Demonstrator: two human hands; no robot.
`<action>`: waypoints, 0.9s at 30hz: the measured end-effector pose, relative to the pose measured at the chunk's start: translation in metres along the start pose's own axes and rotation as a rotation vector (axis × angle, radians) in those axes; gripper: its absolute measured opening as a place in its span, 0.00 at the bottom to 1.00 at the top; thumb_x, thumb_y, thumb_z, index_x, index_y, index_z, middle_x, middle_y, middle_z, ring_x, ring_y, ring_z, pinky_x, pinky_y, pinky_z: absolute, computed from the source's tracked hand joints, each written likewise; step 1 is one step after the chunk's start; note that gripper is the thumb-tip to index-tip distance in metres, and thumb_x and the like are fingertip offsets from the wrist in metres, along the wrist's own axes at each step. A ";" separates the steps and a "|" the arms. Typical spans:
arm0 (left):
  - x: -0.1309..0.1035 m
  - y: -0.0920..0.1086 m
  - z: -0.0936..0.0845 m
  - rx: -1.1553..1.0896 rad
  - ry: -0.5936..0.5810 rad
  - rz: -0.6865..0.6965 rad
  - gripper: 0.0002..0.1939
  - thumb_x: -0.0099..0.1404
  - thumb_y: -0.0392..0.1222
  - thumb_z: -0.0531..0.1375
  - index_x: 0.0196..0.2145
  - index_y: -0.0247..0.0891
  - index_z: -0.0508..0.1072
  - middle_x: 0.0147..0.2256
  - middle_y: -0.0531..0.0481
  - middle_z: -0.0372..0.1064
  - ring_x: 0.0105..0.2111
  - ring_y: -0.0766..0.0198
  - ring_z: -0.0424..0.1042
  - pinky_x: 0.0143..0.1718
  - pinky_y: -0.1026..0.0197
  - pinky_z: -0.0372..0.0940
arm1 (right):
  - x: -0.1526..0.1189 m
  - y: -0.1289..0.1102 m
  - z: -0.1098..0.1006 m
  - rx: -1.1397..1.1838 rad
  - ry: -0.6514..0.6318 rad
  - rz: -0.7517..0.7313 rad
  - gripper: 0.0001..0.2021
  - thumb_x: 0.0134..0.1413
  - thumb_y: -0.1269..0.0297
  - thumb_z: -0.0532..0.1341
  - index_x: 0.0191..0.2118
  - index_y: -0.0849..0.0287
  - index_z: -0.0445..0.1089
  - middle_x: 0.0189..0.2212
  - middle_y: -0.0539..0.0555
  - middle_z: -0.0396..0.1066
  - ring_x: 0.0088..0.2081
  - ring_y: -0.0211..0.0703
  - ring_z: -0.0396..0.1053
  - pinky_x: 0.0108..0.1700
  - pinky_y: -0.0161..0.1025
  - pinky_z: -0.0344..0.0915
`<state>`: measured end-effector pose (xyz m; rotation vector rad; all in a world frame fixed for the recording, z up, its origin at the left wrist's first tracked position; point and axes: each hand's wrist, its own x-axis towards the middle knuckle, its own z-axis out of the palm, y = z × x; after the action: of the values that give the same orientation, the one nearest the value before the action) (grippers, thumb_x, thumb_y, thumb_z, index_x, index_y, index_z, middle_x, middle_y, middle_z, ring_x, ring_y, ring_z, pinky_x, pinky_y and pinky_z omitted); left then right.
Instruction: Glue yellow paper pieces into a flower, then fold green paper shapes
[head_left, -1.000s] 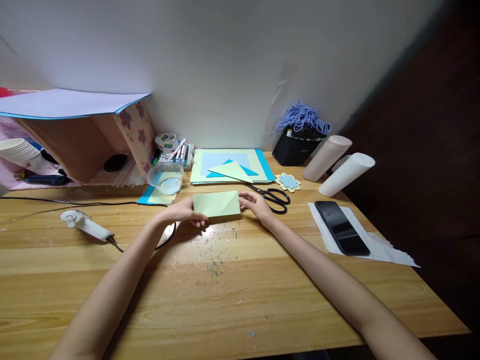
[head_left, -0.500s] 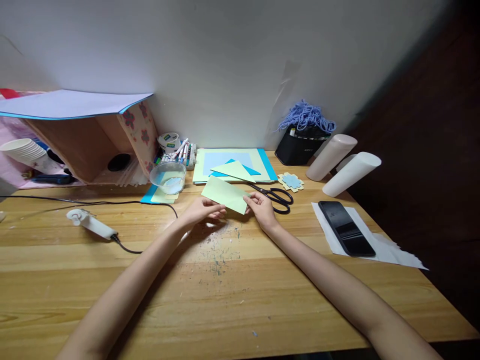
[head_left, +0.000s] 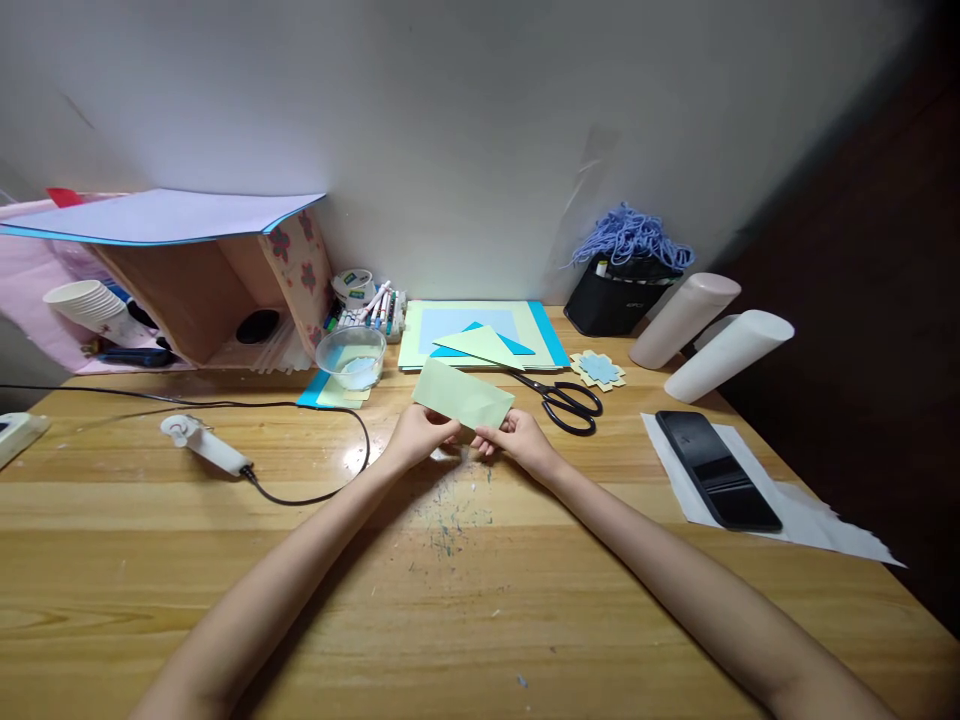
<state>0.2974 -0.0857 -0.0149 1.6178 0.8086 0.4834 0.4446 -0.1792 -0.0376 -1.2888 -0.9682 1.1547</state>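
Observation:
A pale green paper rectangle (head_left: 461,393) is held up over the middle of the table, tilted toward me. My left hand (head_left: 422,434) pinches its lower left edge between thumb and fingers. At the lower right edge, my right hand (head_left: 519,440) grips the same paper, thumb in front and fingers behind. Behind it lies a stack of green and blue sheets (head_left: 553,335), topped by a green triangle (head_left: 487,346). Black scissors (head_left: 570,405) rest to the right of my right hand. A layered paper flower (head_left: 598,369) lies beyond them.
A clear bowl (head_left: 351,358), markers (head_left: 386,308) and a box shelf (head_left: 300,270) stand at the back left. A corded white tool (head_left: 214,448) lies at left. On the right are a phone (head_left: 716,470), two white rolls (head_left: 727,355) and a black holder (head_left: 619,298) with blue yarn.
The view has shifted slightly, moving the scene rightward. My right hand has moved from the paper's right end down to its lower edge, closer to my left hand.

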 end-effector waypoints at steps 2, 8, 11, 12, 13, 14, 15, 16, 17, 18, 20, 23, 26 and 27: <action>0.003 0.003 -0.010 0.071 0.039 0.023 0.05 0.46 0.37 0.58 0.21 0.31 0.69 0.19 0.49 0.68 0.21 0.66 0.67 0.21 0.68 0.60 | 0.001 0.000 -0.001 -0.003 0.019 -0.006 0.15 0.40 0.56 0.64 0.25 0.67 0.69 0.22 0.57 0.72 0.20 0.36 0.68 0.24 0.33 0.65; 0.015 0.017 -0.062 0.166 0.147 0.068 0.08 0.46 0.40 0.59 0.21 0.31 0.71 0.22 0.47 0.71 0.22 0.65 0.70 0.24 0.66 0.64 | 0.003 0.001 -0.006 -0.030 0.095 -0.028 0.15 0.40 0.56 0.64 0.24 0.67 0.70 0.22 0.58 0.72 0.20 0.36 0.67 0.23 0.33 0.65; 0.020 0.021 -0.080 0.080 0.307 0.036 0.10 0.46 0.43 0.61 0.22 0.31 0.71 0.24 0.46 0.72 0.23 0.66 0.70 0.26 0.65 0.65 | 0.003 0.002 -0.011 -0.086 0.177 -0.092 0.15 0.43 0.55 0.62 0.24 0.66 0.71 0.23 0.58 0.72 0.20 0.36 0.66 0.23 0.34 0.65; 0.021 0.021 -0.082 0.023 0.325 -0.010 0.11 0.47 0.44 0.61 0.23 0.31 0.71 0.24 0.45 0.72 0.24 0.65 0.70 0.28 0.65 0.65 | 0.003 0.002 -0.012 -0.113 0.213 -0.141 0.15 0.44 0.55 0.62 0.26 0.65 0.72 0.24 0.58 0.72 0.21 0.37 0.67 0.24 0.35 0.65; 0.021 0.022 -0.083 -0.047 0.305 -0.072 0.13 0.48 0.46 0.61 0.24 0.31 0.72 0.25 0.44 0.72 0.25 0.64 0.71 0.29 0.64 0.66 | 0.002 0.002 -0.014 -0.147 0.246 -0.209 0.14 0.45 0.56 0.61 0.29 0.64 0.73 0.25 0.57 0.72 0.23 0.38 0.67 0.26 0.36 0.65; 0.021 0.022 -0.081 -0.124 0.239 -0.148 0.16 0.50 0.51 0.59 0.25 0.31 0.72 0.26 0.43 0.72 0.26 0.63 0.71 0.30 0.63 0.66 | 0.001 0.001 -0.016 -0.188 0.267 -0.288 0.13 0.46 0.57 0.60 0.32 0.62 0.74 0.28 0.57 0.73 0.26 0.39 0.68 0.28 0.37 0.66; 0.020 0.023 -0.078 -0.197 0.133 -0.228 0.21 0.51 0.56 0.57 0.26 0.31 0.72 0.27 0.41 0.73 0.27 0.62 0.71 0.31 0.62 0.66 | 0.001 0.000 -0.017 -0.231 0.273 -0.368 0.11 0.47 0.59 0.60 0.34 0.59 0.74 0.31 0.56 0.73 0.30 0.41 0.69 0.32 0.38 0.66; 0.019 0.023 -0.074 -0.257 0.004 -0.298 0.26 0.52 0.61 0.53 0.27 0.30 0.73 0.29 0.40 0.72 0.28 0.61 0.71 0.31 0.61 0.66 | 0.000 -0.002 -0.018 -0.272 0.265 -0.438 0.10 0.47 0.61 0.60 0.36 0.56 0.74 0.34 0.55 0.72 0.34 0.42 0.69 0.35 0.39 0.66; 0.016 0.023 -0.068 -0.290 -0.136 -0.353 0.31 0.52 0.64 0.51 0.29 0.30 0.73 0.30 0.39 0.72 0.29 0.61 0.71 0.31 0.60 0.66 | 0.000 -0.003 -0.019 -0.303 0.249 -0.490 0.10 0.48 0.62 0.60 0.37 0.54 0.74 0.35 0.54 0.72 0.37 0.43 0.69 0.38 0.40 0.65; 0.014 0.023 -0.063 -0.289 -0.255 -0.376 0.33 0.52 0.66 0.50 0.31 0.29 0.73 0.31 0.38 0.72 0.31 0.60 0.71 0.32 0.61 0.65 | -0.001 -0.004 -0.019 -0.323 0.232 -0.520 0.10 0.47 0.64 0.60 0.38 0.52 0.74 0.36 0.54 0.72 0.38 0.43 0.68 0.39 0.40 0.65; 0.009 0.022 -0.053 -0.174 -0.373 -0.338 0.28 0.50 0.62 0.56 0.33 0.32 0.74 0.32 0.43 0.72 0.31 0.62 0.70 0.33 0.63 0.63 | -0.001 -0.006 -0.020 -0.330 0.198 -0.531 0.10 0.47 0.65 0.61 0.37 0.53 0.74 0.35 0.54 0.71 0.38 0.43 0.68 0.39 0.40 0.64; 0.006 0.019 -0.046 0.083 -0.400 -0.231 0.20 0.44 0.53 0.64 0.32 0.35 0.74 0.29 0.49 0.71 0.28 0.66 0.67 0.29 0.66 0.60 | 0.001 -0.006 -0.019 -0.284 0.194 -0.484 0.11 0.47 0.64 0.60 0.39 0.54 0.73 0.36 0.54 0.71 0.40 0.43 0.67 0.40 0.39 0.64; 0.008 0.017 -0.048 0.224 -0.308 -0.144 0.18 0.43 0.52 0.64 0.28 0.34 0.73 0.27 0.50 0.70 0.26 0.66 0.65 0.27 0.66 0.57 | 0.004 -0.004 -0.020 -0.115 0.240 -0.335 0.16 0.53 0.59 0.54 0.46 0.54 0.68 0.36 0.54 0.71 0.37 0.41 0.68 0.36 0.38 0.65; 0.009 0.016 -0.050 0.249 -0.271 -0.120 0.18 0.43 0.52 0.64 0.27 0.34 0.73 0.26 0.51 0.69 0.25 0.66 0.64 0.26 0.66 0.56 | 0.005 -0.003 -0.020 -0.046 0.230 -0.259 0.18 0.54 0.56 0.51 0.48 0.55 0.66 0.35 0.54 0.71 0.34 0.40 0.68 0.33 0.37 0.65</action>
<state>0.2719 -0.0459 0.0102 1.8036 0.7768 0.0757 0.4659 -0.1777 -0.0368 -1.2593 -0.9619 0.7710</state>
